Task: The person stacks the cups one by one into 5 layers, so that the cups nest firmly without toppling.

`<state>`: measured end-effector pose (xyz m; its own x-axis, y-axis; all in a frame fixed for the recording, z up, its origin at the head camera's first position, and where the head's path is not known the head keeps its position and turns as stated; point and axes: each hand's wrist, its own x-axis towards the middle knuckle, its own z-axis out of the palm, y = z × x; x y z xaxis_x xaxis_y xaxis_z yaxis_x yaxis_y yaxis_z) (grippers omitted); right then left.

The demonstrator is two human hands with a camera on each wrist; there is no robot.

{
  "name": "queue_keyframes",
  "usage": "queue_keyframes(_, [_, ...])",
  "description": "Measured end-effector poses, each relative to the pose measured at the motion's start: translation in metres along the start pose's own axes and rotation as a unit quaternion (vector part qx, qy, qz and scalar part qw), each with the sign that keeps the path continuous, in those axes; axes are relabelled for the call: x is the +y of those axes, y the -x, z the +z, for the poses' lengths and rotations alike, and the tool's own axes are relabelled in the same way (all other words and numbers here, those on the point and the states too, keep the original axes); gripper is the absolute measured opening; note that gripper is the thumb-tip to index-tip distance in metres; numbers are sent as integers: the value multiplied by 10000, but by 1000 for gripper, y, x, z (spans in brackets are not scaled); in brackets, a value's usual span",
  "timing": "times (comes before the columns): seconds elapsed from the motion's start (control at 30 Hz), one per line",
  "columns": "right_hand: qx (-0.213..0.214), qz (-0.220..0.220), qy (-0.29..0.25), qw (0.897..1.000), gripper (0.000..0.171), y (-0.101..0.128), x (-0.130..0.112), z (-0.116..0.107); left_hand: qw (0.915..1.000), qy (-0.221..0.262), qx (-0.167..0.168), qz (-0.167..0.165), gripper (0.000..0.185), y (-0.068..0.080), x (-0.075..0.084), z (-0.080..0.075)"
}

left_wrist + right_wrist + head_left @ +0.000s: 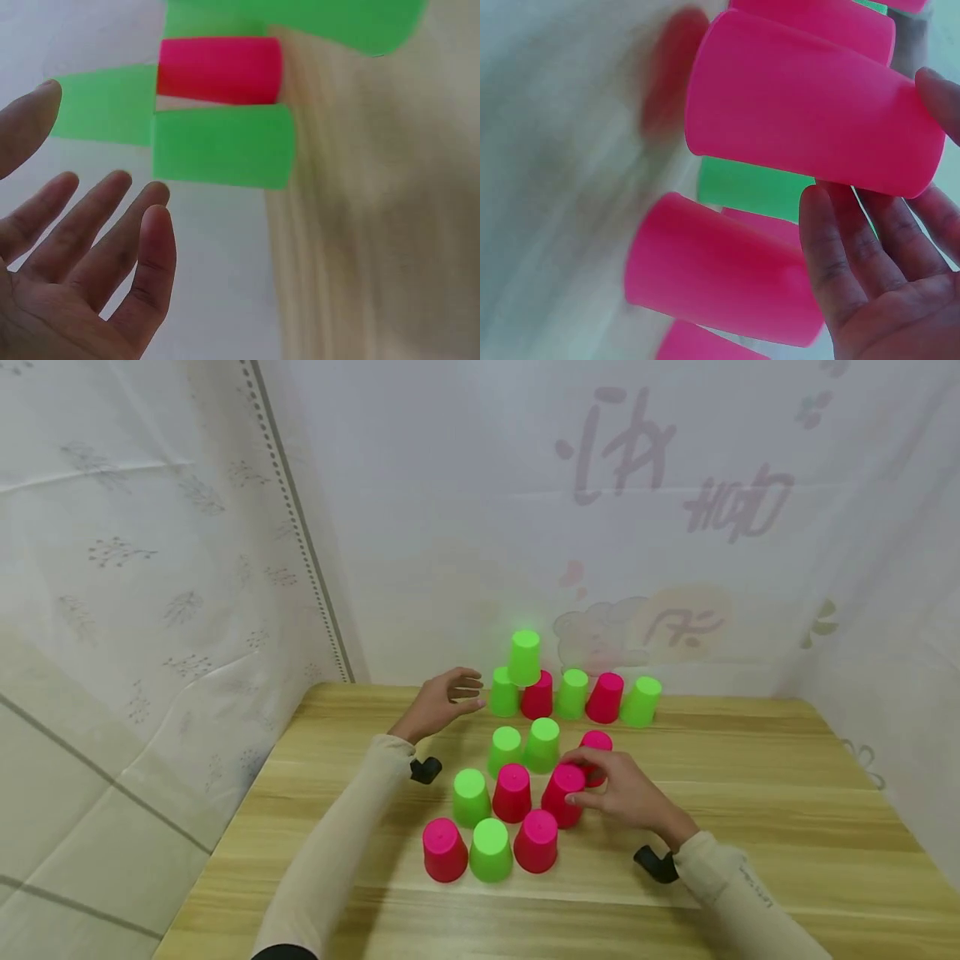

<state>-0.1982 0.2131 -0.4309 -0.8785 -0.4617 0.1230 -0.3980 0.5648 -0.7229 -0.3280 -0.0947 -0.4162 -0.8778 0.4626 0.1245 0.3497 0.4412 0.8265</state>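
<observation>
My right hand (626,789) holds a red-pink upside-down cup (564,795), thumb on one side and fingers on the other. In the right wrist view that cup (810,105) has a shadow beside its rim, apart from it; another pink cup (724,274) stands close by the fingers. My left hand (435,703) is empty, its fingers loosely spread left of the back row. Nearest to it are a green cup (504,693) and, one level up, another green cup (525,657) resting on the green cup and a red-pink cup (537,696).
More green and red-pink upside-down cups continue the back row, such as a green cup (642,702) at its right end. Nearer rows hold several others, with a green cup (491,850) in front. The wooden table (750,760) meets a patterned cloth wall (450,527) behind.
</observation>
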Motion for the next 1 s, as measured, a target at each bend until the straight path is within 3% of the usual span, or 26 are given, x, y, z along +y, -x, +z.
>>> queue_keyframes(0.33, [-73, -358, 299, 9989, 50, -11, -13, -26, 9996, -16, -265, -11, 36, 40, -4, 13])
queue_keyframes(0.6, [-256, -619, -23, 9978, 42, -29, -28, -54, 9989, 116, -444, 57, 32, 69, -6, 11])
queue_keyframes(0.7, [-223, -812, 100, 9964, 41, -39, -30, -63, 9987, 168, -488, 53, 29, 79, -7, 10])
queue_keyframes(0.83, [-97, -795, 374, 9961, 42, -53, -34, -75, 9974, 269, -655, 117, 30, 90, -7, 11])
queue_keyframes(1.0, [26, -644, 325, 9974, 44, -76, -33, -91, 9944, 454, -907, 306, 32, 99, -9, 16])
